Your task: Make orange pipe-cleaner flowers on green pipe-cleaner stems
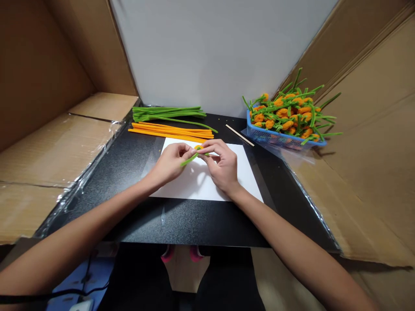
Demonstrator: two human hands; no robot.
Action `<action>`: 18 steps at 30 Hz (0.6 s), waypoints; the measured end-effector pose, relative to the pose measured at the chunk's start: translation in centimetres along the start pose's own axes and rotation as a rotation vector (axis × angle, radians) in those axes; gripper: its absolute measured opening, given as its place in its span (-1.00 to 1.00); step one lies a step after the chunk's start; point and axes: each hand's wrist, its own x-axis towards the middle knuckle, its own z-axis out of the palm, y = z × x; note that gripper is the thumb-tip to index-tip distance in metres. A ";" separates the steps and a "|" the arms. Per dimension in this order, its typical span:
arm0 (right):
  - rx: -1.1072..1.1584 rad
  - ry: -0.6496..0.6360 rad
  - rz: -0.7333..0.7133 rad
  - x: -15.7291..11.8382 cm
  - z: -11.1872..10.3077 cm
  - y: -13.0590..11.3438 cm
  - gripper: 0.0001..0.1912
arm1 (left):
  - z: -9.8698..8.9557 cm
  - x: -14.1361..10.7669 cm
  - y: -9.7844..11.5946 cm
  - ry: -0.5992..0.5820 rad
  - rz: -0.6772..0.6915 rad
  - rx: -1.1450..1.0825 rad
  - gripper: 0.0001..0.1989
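Observation:
Over a white sheet of paper, both hands meet at a small pipe cleaner piece with an orange curl and green strands. My left hand pinches it from the left between thumb and forefinger; a green end sticks out below those fingertips. My right hand grips the same piece from the right, its forefinger laid across the top. The fingers cover much of the piece, so how its strands are wound cannot be made out.
Behind the paper lie bundles of green pipe cleaners and orange pipe cleaners. A thin wooden stick rests to their right. At the back right stands a blue basket heaped with orange-and-green pieces. Cardboard panels flank the black table.

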 end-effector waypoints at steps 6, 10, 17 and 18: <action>0.095 0.038 0.143 -0.1 0.5 -0.1 -0.98 | 1.4 -0.8 -0.7 0.229 0.152 0.265 -0.93; 0.134 0.052 0.178 -0.1 0.4 -0.3 -0.93 | 2.2 -0.8 -1.3 0.285 0.188 0.130 -0.95; 0.191 -0.018 0.246 0.3 0.2 -0.2 -0.89 | 2.6 -0.2 -2.8 0.165 0.216 -0.188 -0.81; 0.199 -0.011 0.258 0.3 0.2 -0.2 -0.89 | 2.6 -0.2 -2.7 0.180 0.200 -0.213 -0.79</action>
